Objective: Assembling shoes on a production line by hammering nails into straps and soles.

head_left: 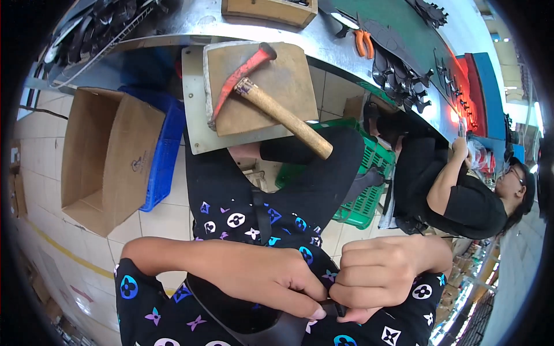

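Observation:
Close to my chest, both hands are at a black band-like piece (254, 320) with a wide, curved dark surface. My left hand (271, 282) reaches across from the left, thumb and fingers pinched at the band's narrow end. My right hand (375, 277) is curled beside it, gripping the same narrow end; the fingertips are partly hidden. What the whole black piece is, I cannot make out. Beyond my hands, a hammer (277, 112) with a red head and wooden handle lies on a brown square block (294, 75). The block rests on a pale metal plate (199, 124).
A metal-edged bench (190, 26) runs along the far side, with orange-handled pliers (363, 43), dark metal parts (398, 78) and a wooden box (271, 12). An open cardboard box (109, 161) leans on a blue crate (167, 155). A green crate (360, 199) and a seated co-worker (467, 202) are at right.

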Action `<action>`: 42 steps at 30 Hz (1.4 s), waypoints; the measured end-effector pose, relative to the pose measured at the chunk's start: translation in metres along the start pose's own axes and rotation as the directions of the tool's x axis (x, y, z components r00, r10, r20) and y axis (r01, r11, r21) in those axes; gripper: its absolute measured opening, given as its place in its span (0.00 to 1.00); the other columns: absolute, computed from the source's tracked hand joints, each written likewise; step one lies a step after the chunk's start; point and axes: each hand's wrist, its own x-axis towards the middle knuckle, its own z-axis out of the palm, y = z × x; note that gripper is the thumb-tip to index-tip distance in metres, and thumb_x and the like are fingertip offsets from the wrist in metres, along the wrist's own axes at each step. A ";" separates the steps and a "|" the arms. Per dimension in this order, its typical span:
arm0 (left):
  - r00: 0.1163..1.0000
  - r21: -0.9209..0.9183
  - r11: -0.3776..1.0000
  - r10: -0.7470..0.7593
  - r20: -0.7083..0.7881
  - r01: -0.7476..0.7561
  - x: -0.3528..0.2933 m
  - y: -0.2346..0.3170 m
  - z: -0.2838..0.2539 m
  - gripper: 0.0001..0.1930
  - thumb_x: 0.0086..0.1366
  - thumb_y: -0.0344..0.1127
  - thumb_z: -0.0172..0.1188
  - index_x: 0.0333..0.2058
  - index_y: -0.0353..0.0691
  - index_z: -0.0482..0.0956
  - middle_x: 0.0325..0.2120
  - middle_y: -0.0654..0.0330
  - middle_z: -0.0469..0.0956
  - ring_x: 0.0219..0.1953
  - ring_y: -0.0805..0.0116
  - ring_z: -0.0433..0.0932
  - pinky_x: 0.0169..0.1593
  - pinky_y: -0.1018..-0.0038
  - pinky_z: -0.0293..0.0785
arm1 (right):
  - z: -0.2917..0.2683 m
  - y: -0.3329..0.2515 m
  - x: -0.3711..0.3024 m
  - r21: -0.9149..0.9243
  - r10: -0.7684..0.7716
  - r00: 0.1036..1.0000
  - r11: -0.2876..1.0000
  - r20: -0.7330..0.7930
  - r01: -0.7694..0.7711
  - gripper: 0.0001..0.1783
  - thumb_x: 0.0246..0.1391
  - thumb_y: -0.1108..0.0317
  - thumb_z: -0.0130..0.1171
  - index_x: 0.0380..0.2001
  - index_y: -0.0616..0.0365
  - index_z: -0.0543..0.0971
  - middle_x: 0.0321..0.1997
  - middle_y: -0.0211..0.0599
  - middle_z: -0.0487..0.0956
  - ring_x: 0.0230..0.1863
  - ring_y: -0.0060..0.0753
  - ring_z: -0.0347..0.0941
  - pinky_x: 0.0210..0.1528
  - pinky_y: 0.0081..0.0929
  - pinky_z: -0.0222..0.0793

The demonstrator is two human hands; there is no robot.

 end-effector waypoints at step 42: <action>0.052 0.225 0.970 0.230 -0.972 -0.090 -0.043 0.027 0.017 0.17 0.74 0.41 0.54 0.44 0.31 0.83 0.41 0.56 0.83 0.43 0.72 0.79 0.51 0.75 0.72 | 0.059 0.063 -0.009 0.592 0.584 0.192 0.806 -0.788 -0.024 0.16 0.71 0.65 0.46 0.29 0.63 0.73 0.35 0.55 0.82 0.36 0.38 0.80 0.43 0.30 0.76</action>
